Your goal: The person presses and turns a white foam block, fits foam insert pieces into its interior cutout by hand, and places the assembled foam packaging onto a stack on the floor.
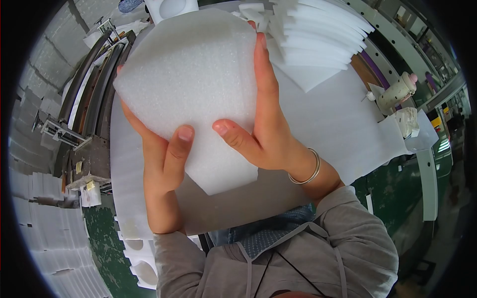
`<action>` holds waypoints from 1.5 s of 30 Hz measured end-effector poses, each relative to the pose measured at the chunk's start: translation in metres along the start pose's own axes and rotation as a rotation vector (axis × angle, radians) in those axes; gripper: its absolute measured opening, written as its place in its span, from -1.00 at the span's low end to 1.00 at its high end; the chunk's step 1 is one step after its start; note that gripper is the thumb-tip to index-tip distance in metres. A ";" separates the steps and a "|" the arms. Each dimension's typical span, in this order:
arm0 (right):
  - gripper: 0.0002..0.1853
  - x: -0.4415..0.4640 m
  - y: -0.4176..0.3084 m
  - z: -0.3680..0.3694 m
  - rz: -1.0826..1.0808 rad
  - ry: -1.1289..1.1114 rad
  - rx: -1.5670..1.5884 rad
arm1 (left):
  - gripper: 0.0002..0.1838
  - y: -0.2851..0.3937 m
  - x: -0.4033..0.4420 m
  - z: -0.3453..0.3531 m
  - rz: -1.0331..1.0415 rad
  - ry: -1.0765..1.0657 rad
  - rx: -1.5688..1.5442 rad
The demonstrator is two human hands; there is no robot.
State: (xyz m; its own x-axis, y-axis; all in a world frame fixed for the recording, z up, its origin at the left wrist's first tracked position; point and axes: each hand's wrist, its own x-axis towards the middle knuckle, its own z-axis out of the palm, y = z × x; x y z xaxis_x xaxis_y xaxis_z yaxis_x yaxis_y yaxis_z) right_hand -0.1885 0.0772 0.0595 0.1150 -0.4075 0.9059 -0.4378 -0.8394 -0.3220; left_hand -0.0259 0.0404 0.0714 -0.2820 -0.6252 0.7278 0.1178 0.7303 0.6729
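A thick white foam block (191,74) fills the upper middle of the head view, held up over the table. My left hand (166,154) grips its left side, with the thumb on the near face and the other fingers mostly hidden behind the edge. On the right side my right hand (266,114) clasps it, thumb across the face and fingers stretched along the edge. A metal bangle (316,169) circles my right wrist. The foam's lower corner points toward my body, and its far side is hidden.
White sheeting covers the table (338,124). A fanned stack of white foam sheets (313,37) lies at the back right. To the left stands a machine with long rollers (94,89). A pale bottle with a pink top (395,94) is at the right edge, beside a clear container (422,131).
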 end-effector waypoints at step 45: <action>-0.76 -0.010 0.035 0.005 0.481 0.503 0.481 | -0.43 -0.033 0.002 0.027 -0.359 0.305 -0.360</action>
State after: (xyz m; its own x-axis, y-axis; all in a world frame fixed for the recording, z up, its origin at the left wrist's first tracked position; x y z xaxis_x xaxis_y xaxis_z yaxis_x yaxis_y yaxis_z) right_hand -0.2007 0.0501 0.0382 -0.4471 -0.6466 0.6181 0.1032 -0.7237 -0.6824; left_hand -0.0561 0.0225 0.0466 -0.0835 -0.9059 0.4151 0.3962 0.3521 0.8480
